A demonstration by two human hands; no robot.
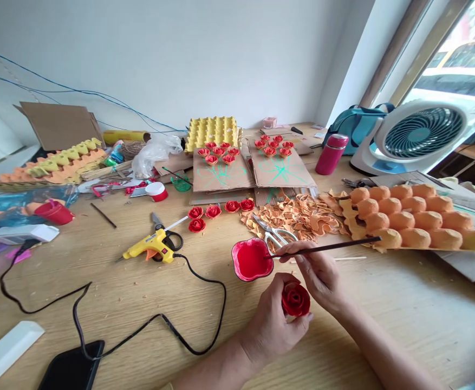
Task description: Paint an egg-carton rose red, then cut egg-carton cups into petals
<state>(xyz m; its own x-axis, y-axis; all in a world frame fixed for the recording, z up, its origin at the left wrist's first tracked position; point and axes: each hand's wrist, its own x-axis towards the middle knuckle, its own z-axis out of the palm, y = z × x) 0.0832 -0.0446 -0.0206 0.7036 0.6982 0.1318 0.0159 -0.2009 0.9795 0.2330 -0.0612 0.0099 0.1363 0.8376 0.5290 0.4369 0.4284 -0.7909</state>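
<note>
A red paper rose is held between the fingers and thumb of my left hand, with its petals facing up. My right hand grips a dark, thin paintbrush. The brush's tip reaches the right side of a wavy-rimmed bowl of red paint, just beyond my left hand. Several finished-looking red roses lie on the table behind the bowl. White-handled scissors rest beside the bowl, partly over orange scraps.
A yellow glue gun with a looping black cord lies left, over dark scissors. Orange egg-carton scraps and an egg tray spread right. Cardboard sheets with roses, a pink bottle and a fan stand behind.
</note>
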